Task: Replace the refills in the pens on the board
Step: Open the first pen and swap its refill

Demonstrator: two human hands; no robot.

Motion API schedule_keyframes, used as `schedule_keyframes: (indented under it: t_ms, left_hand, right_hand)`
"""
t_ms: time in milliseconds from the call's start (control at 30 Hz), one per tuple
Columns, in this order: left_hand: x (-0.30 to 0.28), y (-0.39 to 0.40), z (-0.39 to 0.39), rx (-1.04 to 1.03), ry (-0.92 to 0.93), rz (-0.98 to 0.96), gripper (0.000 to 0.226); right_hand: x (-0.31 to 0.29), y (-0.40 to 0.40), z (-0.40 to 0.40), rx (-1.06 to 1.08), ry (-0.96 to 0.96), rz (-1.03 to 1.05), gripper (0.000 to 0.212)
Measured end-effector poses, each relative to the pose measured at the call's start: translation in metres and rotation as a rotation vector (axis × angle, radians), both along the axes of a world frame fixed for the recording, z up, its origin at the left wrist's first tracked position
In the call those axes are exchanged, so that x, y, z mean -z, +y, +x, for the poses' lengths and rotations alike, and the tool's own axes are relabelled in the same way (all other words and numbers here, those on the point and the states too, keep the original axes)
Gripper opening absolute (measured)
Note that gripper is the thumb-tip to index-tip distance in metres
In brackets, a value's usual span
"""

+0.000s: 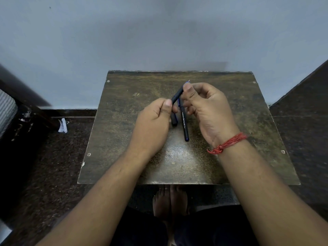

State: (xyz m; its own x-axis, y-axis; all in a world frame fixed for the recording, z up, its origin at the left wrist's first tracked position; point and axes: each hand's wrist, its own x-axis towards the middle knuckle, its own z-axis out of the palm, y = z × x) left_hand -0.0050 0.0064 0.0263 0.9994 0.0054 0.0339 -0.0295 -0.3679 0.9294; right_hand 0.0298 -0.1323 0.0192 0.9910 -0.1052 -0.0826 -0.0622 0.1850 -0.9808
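Pens are the whole business on this worn board. One dark pen is up off the surface between the hands, its long axis slanting from the left hand, which pinches the lower barrel with thumb and fingers, up and away to the right hand, whose thumb and fingertips grip the tip end, where a fine point sticks out. The right hand is therefore the one nearer the end that has to come off or go back on. A second pen, printed with lettering, lies flat below and between the hands, running toward the person. A short dark piece, possibly a cap, lies beside the left thumb; I can't tell for certain.
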Motion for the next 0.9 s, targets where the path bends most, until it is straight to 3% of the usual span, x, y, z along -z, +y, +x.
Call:
schedule_keyframes:
  t_ms: [133, 267, 467, 633, 900]
  left_hand:
    - [0.001, -0.002, 0.0, 0.005, -0.033, 0.123, 0.03]
    - [0.001, -0.002, -0.001, -0.006, -0.03, 0.099, 0.032]
    - [-0.001, -0.002, -0.002, -0.025, -0.009, 0.03, 0.033]
    - [0.002, -0.001, 0.0, -0.015, -0.009, 0.026, 0.033]
    - [0.007, -0.001, 0.001, -0.009, -0.014, 0.038, 0.032]
  right_hand:
    - [0.001, 0.001, 0.0, 0.004, 0.041, -0.004, 0.013]
    - [-0.002, -0.002, 0.0, -0.054, 0.069, 0.073, 0.007]
    - [-0.011, -0.004, -0.003, -0.096, 0.103, 0.191, 0.022]
    - [-0.005, -0.002, -0.002, -0.028, 0.073, 0.017, 0.006]
    - [-0.006, -0.002, -0.003, -0.058, 0.096, 0.039, 0.005]
